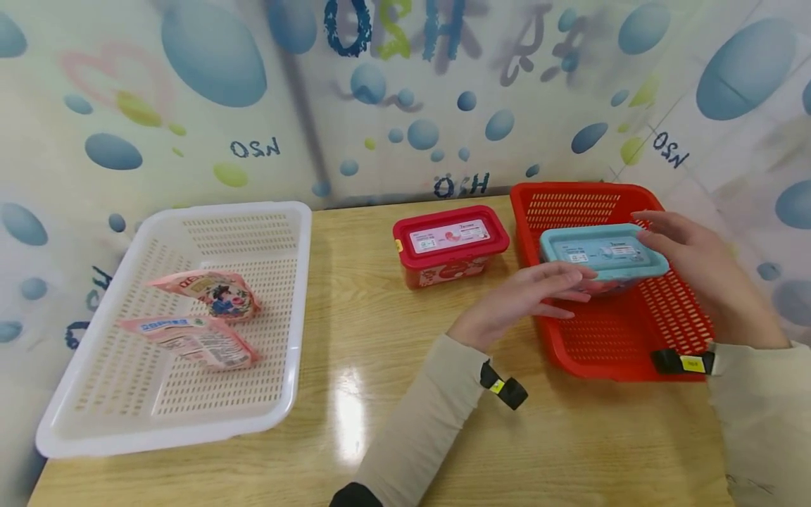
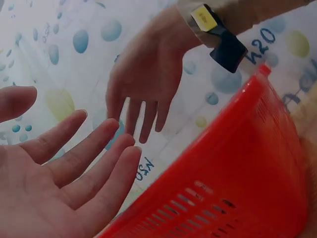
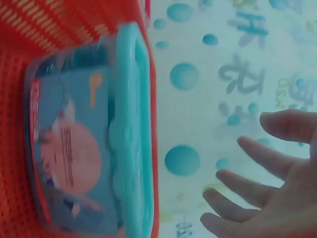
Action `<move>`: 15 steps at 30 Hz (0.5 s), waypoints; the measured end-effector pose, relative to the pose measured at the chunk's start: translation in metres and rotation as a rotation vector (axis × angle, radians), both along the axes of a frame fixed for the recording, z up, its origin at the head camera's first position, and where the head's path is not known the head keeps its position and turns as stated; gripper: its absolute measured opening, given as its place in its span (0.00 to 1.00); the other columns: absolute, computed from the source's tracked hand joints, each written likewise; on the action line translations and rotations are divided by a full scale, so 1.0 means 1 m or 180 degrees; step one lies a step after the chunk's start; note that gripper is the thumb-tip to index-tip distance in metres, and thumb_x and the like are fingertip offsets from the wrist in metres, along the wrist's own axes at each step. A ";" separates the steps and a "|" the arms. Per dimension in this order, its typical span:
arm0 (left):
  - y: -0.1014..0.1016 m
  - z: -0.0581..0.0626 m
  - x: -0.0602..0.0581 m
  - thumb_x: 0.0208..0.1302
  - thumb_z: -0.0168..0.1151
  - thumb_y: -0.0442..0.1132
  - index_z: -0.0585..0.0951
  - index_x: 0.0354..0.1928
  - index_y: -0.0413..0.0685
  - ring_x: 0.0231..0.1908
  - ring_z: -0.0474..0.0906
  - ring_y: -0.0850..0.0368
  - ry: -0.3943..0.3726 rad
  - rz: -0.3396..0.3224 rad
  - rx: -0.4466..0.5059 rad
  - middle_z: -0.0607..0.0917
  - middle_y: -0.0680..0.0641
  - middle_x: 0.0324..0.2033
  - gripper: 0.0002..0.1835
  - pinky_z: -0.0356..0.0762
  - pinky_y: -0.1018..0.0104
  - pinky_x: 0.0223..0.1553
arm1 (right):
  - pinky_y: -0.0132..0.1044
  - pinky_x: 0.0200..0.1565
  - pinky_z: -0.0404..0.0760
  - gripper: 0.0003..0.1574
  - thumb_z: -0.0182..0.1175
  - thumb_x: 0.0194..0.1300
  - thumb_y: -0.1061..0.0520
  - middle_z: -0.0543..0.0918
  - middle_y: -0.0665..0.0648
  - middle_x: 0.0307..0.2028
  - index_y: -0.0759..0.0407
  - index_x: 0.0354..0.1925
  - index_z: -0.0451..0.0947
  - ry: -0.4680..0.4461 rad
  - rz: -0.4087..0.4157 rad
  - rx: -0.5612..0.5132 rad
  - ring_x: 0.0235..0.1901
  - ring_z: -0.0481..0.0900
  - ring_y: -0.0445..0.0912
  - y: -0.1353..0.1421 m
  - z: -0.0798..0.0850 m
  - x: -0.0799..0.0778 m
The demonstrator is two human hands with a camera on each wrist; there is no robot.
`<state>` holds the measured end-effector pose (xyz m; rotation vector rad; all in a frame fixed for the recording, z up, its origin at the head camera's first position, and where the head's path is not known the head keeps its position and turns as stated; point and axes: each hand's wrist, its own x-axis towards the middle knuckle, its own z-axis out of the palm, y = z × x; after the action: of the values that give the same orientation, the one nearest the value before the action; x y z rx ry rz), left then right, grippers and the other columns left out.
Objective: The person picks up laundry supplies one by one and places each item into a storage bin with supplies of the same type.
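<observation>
A plastic box with a teal lid sits in the red basket, its printed side facing the right wrist camera. Over the basket's left side, my left hand has its fingers extended and overlaps the near left end of the box in the head view. My right hand is at the box's right end, fingers loosely spread. The right wrist view shows that hand apart from the lid, holding nothing. Both palms are bare in the left wrist view, my left and my right above the basket rim.
A box with a red lid stands on the wooden table left of the red basket. Farther left, a white basket contains two pink packets, one printed with a cartoon figure, another with text. A patterned sheet hangs behind.
</observation>
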<state>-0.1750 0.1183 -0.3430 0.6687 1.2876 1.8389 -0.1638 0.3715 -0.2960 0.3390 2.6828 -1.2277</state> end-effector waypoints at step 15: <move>-0.019 -0.002 0.003 0.60 0.51 0.58 0.71 0.52 0.71 0.48 0.65 0.63 0.1474 0.1103 -0.1356 0.71 0.62 0.50 0.17 0.72 0.66 0.41 | 0.37 0.37 0.75 0.32 0.46 0.59 0.33 0.55 0.52 0.65 0.26 0.62 0.56 0.0333 -0.0054 -0.0174 0.57 0.51 0.55 -0.047 0.004 0.016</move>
<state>-0.1723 0.0995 -0.3453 0.6864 2.1387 1.6314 -0.1480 0.3241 -0.2925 0.2981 2.7322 -1.3570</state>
